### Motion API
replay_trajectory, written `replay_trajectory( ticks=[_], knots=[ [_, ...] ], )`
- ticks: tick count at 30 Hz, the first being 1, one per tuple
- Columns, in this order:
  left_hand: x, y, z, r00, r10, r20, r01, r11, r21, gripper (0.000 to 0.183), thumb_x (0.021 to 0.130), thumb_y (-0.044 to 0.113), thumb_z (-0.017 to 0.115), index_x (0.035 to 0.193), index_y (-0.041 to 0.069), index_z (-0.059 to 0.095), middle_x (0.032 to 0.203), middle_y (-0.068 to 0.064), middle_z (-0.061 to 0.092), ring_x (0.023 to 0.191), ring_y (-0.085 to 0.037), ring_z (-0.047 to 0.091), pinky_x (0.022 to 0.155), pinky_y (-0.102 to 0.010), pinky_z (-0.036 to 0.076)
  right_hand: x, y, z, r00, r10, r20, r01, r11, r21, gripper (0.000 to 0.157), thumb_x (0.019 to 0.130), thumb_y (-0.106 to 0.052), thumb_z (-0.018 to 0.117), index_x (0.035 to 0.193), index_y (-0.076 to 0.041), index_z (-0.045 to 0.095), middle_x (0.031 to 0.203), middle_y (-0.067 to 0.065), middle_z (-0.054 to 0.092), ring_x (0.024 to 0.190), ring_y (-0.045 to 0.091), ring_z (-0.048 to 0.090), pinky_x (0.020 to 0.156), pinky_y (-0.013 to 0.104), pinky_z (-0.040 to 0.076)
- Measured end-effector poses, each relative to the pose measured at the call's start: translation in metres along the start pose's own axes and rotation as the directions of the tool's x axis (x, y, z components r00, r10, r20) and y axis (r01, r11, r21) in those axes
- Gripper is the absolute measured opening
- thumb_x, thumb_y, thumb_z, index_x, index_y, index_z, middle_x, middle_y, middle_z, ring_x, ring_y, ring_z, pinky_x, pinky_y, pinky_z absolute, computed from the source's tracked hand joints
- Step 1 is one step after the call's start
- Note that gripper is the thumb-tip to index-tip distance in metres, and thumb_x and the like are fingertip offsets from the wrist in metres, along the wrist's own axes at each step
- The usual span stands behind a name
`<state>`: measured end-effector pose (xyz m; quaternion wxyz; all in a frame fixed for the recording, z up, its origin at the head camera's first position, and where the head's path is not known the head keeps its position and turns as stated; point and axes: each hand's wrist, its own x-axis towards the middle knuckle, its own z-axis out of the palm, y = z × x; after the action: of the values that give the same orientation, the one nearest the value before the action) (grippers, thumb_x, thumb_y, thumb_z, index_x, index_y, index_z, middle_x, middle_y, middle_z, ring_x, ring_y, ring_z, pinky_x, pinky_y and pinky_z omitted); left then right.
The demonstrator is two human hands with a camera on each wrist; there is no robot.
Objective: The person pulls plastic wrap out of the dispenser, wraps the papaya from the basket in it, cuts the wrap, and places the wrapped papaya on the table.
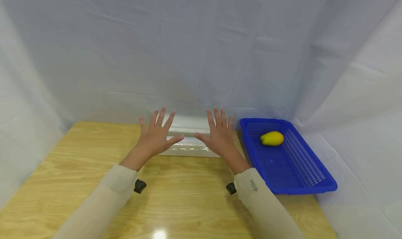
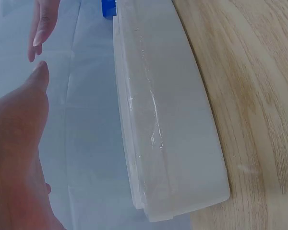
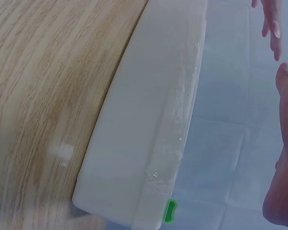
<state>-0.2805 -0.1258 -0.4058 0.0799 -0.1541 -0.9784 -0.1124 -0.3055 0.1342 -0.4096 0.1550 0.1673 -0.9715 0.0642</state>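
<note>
A long white cling film dispenser (image 1: 192,151) stands at the back of the wooden table, with shiny clear film along its top. My left hand (image 1: 154,137) hovers over its left part, fingers spread and thumb pointing inward. Over the right part is my right hand (image 1: 220,136), likewise spread with straight fingers. Both palms face down and hold nothing; the thumbs point toward each other with a space between. In the wrist views the dispenser's white side (image 2: 187,120) shows below the hands, and a small green tab (image 3: 170,211) sticks out at one end.
To the right is a blue plastic basket (image 1: 301,191) with perforated sides, holding a yellow fruit (image 1: 272,138). Pale sheeting (image 1: 201,50) hangs behind the wooden table (image 1: 176,186) and on both sides. Dark wrist devices (image 1: 140,186) sit at the sleeve cuffs.
</note>
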Motion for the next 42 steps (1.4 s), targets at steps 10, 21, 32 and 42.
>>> replay_trajectory(
  ticks=[10,21,32,42],
  knots=[
    [-0.010,0.003,-0.001,1.000,0.009,-0.011,-0.009,1.000,0.002,0.099,0.091,0.079,0.042,0.164,0.021,0.008,0.170,-0.015,-0.001,0.155,-0.042,0.002,0.114,-0.077,-0.004,-0.009,0.001,-0.008,0.999,-0.027,-0.024,0.028,0.998,0.048,0.103,0.091,-0.078,0.043,0.163,-0.019,0.001,0.169,0.012,0.009,0.157,0.035,0.000,0.123,0.064,-0.004],
    [-0.051,0.000,0.010,0.998,0.002,-0.058,-0.010,0.992,-0.129,0.095,0.095,0.069,0.049,0.162,0.012,0.015,0.168,-0.018,0.011,0.153,-0.041,0.012,0.120,-0.068,0.011,-0.053,0.005,0.001,0.997,0.036,-0.065,-0.015,0.951,0.310,0.084,0.097,-0.058,0.057,0.159,-0.011,0.027,0.158,0.014,0.033,0.149,0.033,0.028,0.120,0.056,0.029],
    [-0.081,-0.012,0.025,0.983,-0.153,-0.103,0.103,0.916,-0.387,0.077,0.103,0.055,0.049,0.158,0.005,0.027,0.160,-0.023,0.033,0.145,-0.046,0.032,0.114,-0.066,0.031,-0.088,0.027,0.018,0.970,0.244,-0.017,-0.196,0.817,0.543,0.063,0.100,-0.050,0.057,0.151,-0.014,0.045,0.147,0.009,0.051,0.122,0.034,0.057,0.095,0.056,0.050],
    [-0.095,-0.033,0.049,0.955,-0.295,-0.034,0.204,0.736,-0.646,0.074,0.104,0.051,0.049,0.157,0.003,0.029,0.154,-0.023,0.041,0.137,-0.047,0.044,0.108,-0.064,0.041,-0.104,0.043,0.040,0.920,0.392,-0.023,-0.260,0.652,0.712,0.045,0.099,-0.034,0.066,0.132,-0.003,0.061,0.126,0.016,0.065,0.115,0.033,0.063,0.093,0.050,0.055]
  ],
)
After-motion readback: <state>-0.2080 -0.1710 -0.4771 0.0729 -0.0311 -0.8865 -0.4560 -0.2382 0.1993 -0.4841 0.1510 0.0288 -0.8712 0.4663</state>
